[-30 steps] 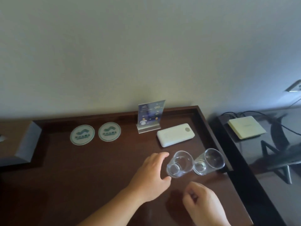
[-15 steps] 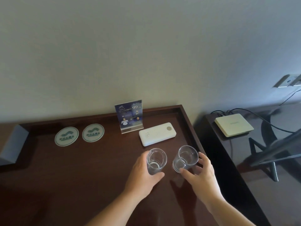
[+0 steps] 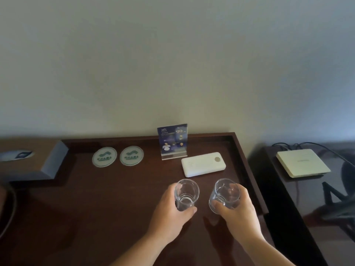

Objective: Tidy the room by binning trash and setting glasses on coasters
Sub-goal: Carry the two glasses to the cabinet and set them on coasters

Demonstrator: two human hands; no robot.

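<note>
Two clear glasses stand upright near the right side of a dark wooden desk [image 3: 107, 204]. My left hand [image 3: 170, 212] wraps around the left glass [image 3: 186, 194]. My right hand [image 3: 237, 208] grips the right glass [image 3: 225, 195], fingers showing through it. Two round white coasters with green logos lie side by side at the back: the left coaster [image 3: 104, 156] and the right coaster [image 3: 131, 155]. Both coasters are bare.
A blue card in an acrylic stand [image 3: 172, 142] and a white power bank [image 3: 203, 164] sit behind the glasses. The desk has a raised rim [image 3: 247, 169]. A grey-edged box [image 3: 38, 166] is at left. A white router [image 3: 301, 163] with cables sits on a dark side table.
My right hand has closed fully around the right glass. My left hand keeps its grip on the left glass. The view has shifted slightly.
</note>
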